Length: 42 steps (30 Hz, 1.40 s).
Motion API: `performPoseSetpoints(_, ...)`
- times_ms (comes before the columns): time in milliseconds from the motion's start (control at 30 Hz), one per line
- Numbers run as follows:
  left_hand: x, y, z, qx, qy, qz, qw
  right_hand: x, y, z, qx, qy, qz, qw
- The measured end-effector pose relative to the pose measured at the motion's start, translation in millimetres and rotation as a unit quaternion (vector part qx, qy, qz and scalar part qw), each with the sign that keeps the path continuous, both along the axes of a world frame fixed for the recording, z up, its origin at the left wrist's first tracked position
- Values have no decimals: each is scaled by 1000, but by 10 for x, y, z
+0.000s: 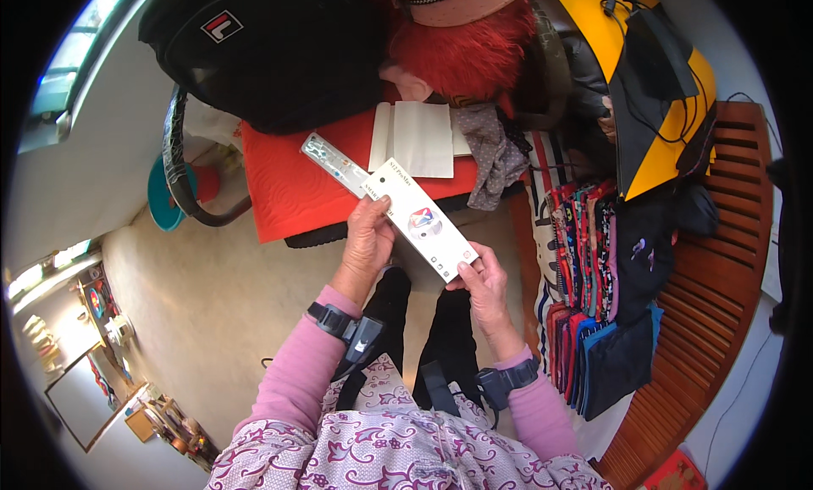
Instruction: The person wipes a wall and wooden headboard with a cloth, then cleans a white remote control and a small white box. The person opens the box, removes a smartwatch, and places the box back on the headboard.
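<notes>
A long white smartwatch box (425,226), printed with a watch picture and writing, is held tilted between my two hands. At its upper-left side my left hand (368,239) grips the edge, thumb on the front face. The lower-right end sits between the thumb and fingers of my right hand (486,283). A narrow, clear, ruler-like strip (333,163) with small coloured figures reaches out from behind the box; whether my left hand also holds it I cannot tell. Beyond are white papers (422,137) on a red cloth-covered chair seat (279,185).
A black backpack (260,51) and a red-haired figure (460,45) with a pink hat stand behind. At right, rows of folded fabric (581,248) and a yellow-black bag (660,109) rest on a slatted wooden bench (711,274). A grey dotted cloth (489,153) hangs over the seat edge.
</notes>
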<state>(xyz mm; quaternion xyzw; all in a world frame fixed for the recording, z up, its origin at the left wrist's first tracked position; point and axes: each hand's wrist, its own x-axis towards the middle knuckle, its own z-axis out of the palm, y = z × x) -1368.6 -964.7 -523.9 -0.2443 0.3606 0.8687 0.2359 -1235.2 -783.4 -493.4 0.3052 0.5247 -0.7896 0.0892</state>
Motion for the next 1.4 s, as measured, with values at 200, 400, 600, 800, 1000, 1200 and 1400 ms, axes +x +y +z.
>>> performPoseSetpoints(200, -106, -125, 32, 9, 18, -41, 999, -36, -39, 189, 317, 74, 55, 944)
performPoseSetpoints(400, -203, -212, 116, -21, 41, -85, 995, -83, -96, 331, 331, 55, 37, 941)
performPoseSetpoints(600, -351, -233, 281, -53, 53, -125, 989, -92, -165, 442, 407, 75, 39, 909)
performPoseSetpoints(800, -434, -147, 370, -103, 50, -143, 983, -63, -182, 423, 478, 104, 47, 871)
performPoseSetpoints(1000, -352, -43, 255, -182, 20, -149, 972, -23, -61, 204, 297, 21, -7, 954)
performPoseSetpoints(1200, -139, 323, 333, -139, 58, -146, 978, 88, 485, 216, 318, 92, 9, 944)
performPoseSetpoints(1400, 157, 935, 393, -65, 76, -212, 972, 370, 1707, 647, 261, 163, -138, 941)
